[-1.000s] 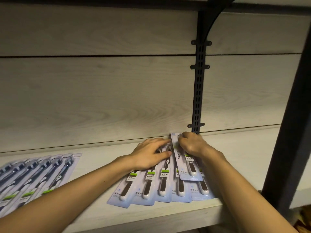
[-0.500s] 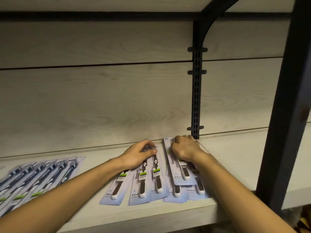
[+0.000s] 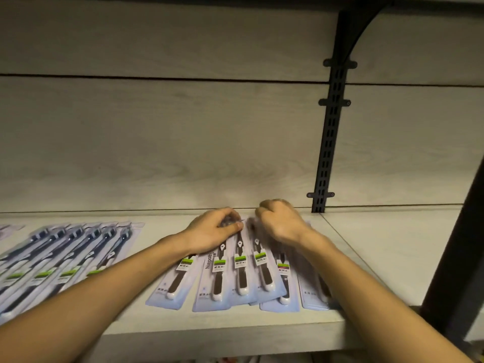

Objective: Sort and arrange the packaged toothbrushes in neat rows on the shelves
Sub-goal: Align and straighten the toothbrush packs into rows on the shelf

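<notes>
We have both hands at the far ends of the fanned group of packaged toothbrushes [image 3: 235, 279] on the shelf [image 3: 379, 258], close to the back wall [image 3: 183, 140]. Our left hand [image 3: 212, 231] lies on the packs with its fingers curled over their tops and the thumb pressed against one edge; our right hand [image 3: 280, 224] is blurred, its fingers curled near the top of a neighbouring pack, and we cannot tell whether it pinches that pack or only nudges it. To do this step well, we judge that we should pin the left packs flat while sliding the loose ones sideways until the overlaps match, then square the near ends against one line parallel to the shelf's front edge, pressing lightly so the slick blister cards don't skate. The packs under our hands run lengthwise from back wall to front edge, brush heads away from us beneath the hands and white handle ends toward us, the leftmost one leaning off to the left. Well to the left of our left hand, a second row of packs [image 3: 65, 258] lies overlapped and slanted the same way.
</notes>
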